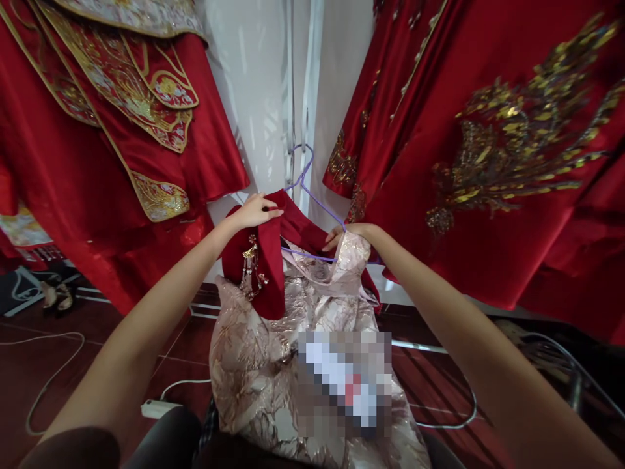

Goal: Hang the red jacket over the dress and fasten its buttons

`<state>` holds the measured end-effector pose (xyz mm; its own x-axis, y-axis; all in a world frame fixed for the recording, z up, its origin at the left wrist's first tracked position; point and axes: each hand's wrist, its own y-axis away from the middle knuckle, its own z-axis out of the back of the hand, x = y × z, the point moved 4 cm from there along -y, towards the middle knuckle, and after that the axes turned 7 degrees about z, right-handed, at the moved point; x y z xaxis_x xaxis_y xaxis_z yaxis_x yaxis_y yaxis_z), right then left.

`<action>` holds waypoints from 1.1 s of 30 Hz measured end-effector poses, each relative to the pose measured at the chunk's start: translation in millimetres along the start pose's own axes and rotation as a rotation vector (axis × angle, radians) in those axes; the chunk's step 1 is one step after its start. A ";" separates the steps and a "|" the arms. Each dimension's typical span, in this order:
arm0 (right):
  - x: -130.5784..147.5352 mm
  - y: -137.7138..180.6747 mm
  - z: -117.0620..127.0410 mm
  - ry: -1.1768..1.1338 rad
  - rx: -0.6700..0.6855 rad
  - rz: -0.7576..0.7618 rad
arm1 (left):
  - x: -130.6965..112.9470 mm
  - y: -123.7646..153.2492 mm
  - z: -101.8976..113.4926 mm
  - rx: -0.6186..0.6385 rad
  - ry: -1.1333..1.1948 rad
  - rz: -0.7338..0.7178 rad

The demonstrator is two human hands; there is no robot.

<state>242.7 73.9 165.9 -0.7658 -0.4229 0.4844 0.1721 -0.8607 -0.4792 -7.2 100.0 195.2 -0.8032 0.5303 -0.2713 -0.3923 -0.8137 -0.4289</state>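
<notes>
My left hand [260, 210] is closed on the upper edge of a red garment [271, 273], with a beaded gold ornament [250, 264] hanging on its front. Under and behind it a purple hanger [312, 179] shows its hook and shoulder wire. A pale pink-gold brocade dress [254, 339] lies below, spread over my lap. My right hand [336, 238] is at the dress's right shoulder, by the hanger's end. Its fingers curl inward beside the red cloth, and part of the hand is hidden behind the brocade.
Red embroidered garments [215, 130] hang at left, and more red cloth [488, 247] with gold sequins hangs at right. White metal posts [297, 78] stand between them. A white cable [81, 345] and a white power strip [159, 408] lie on the floor. A pixelated patch [342, 384] covers part of the dress.
</notes>
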 end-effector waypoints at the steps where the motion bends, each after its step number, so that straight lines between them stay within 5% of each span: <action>1: -4.5 0.3 0.0 0.003 0.032 -0.023 | -0.3 0.3 -0.4 -0.011 -0.012 0.001; 3: -11.9 3.7 10.7 0.063 -0.007 -0.053 | -1.9 1.3 -2.0 -0.039 -0.051 0.003; 8: -9.0 36.4 64.8 0.485 -0.443 -0.072 | -12.9 7.3 -10.8 -0.093 -0.183 0.007; 13: -6.1 58.5 79.6 0.618 -0.339 -0.109 | -26.0 16.2 -18.0 -0.150 -0.260 0.078; 17: 0.3 51.8 62.6 0.375 -0.097 -0.094 | -34.1 20.1 -22.4 -0.179 -0.298 0.130; 22: 41.6 33.4 7.9 -0.133 0.073 -0.143 | -38.2 19.1 -27.1 -0.196 -0.313 0.152; 27: 71.7 31.5 -31.1 -0.422 0.072 -0.050 | -31.9 23.5 -23.5 -0.171 -0.261 0.159; 33: 45.2 52.5 -43.5 -0.534 -0.039 -0.025 | -56.6 64.9 -28.7 -0.350 -0.202 0.141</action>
<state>190.2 22.0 130.8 -0.3457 -0.4965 0.7962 0.1270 -0.8655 -0.4845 25.6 24.0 158.0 -0.9235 0.3339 -0.1889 -0.1243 -0.7264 -0.6759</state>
